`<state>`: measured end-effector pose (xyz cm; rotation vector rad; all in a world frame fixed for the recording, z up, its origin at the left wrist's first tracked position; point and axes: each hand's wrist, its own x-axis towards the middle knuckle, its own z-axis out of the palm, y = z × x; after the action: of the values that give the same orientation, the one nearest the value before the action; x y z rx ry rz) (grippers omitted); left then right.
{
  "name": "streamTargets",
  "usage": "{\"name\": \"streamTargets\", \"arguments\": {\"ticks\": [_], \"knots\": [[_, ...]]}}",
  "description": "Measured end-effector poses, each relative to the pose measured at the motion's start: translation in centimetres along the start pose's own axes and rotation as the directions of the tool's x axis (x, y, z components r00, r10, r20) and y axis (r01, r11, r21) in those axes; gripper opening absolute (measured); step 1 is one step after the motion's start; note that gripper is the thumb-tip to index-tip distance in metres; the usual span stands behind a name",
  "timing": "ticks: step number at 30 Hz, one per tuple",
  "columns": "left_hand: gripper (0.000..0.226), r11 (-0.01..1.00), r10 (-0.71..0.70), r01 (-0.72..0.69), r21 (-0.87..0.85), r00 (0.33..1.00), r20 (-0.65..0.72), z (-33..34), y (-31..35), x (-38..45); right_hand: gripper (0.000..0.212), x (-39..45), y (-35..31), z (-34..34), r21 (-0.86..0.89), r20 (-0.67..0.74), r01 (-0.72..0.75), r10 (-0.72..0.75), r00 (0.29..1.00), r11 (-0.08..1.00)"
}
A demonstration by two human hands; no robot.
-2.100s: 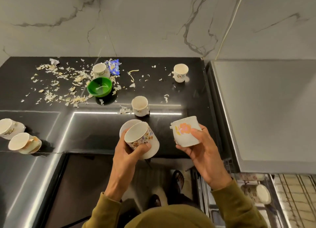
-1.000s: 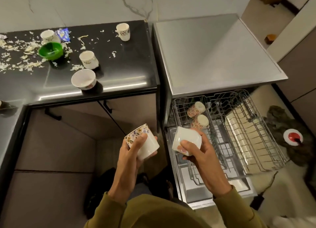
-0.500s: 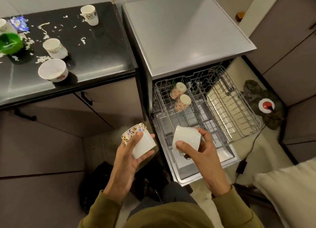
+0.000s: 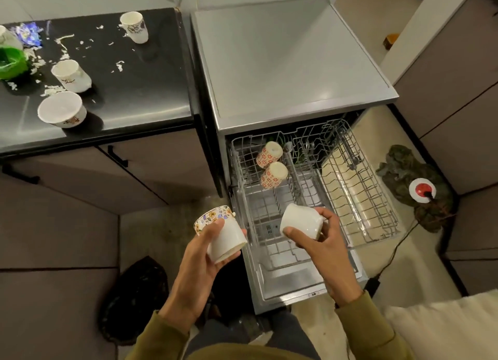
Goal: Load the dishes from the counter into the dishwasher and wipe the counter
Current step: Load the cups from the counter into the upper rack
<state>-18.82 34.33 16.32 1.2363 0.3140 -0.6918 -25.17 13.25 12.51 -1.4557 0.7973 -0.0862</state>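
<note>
Your left hand grips a cup with a floral rim band, fingers curled round its white body, held tilted over the floor just left of the open dishwasher. Your right hand grips a plain white cup, tipped mouth-down, above the front of the pulled-out wire rack. Two red-patterned cups lie tilted in the rack's back left section, one just in front of the other; the rest of the rack holds nothing you can make out.

On the black counter to the left stand three white cups, a green bowl at the edge and a blue wrapper, among scattered pale scraps. A dark bag sits on the floor. No writing is readable anywhere.
</note>
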Motion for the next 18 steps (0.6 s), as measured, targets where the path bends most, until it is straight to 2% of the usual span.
{"name": "streamTargets", "arguments": {"ticks": [6,10,14,18], "knots": [[0.054,0.972,-0.094,0.052,-0.228,0.979,-0.182,6.3,-2.5,2.2,0.066,7.5,0.5,-4.8,-0.098,0.112,0.012,-0.001,0.994,0.995],[0.050,0.953,-0.169,0.110,-0.282,0.967,-0.193,8.6,-4.8,4.1,0.072,13.3,2.5,-5.6,-0.258,0.127,0.017,0.016,0.992,0.966],[0.055,0.926,-0.264,0.189,-0.328,0.943,-0.202,8.8,-7.6,7.2,0.074,19.7,6.2,-4.4,-0.470,0.180,0.069,0.019,0.983,0.880],[0.063,0.893,-0.357,0.258,-0.369,0.905,-0.231,7.2,-10.9,11.2,0.074,26.4,12.0,-2.2,-0.648,0.286,0.215,-0.028,0.958,0.731]]}}
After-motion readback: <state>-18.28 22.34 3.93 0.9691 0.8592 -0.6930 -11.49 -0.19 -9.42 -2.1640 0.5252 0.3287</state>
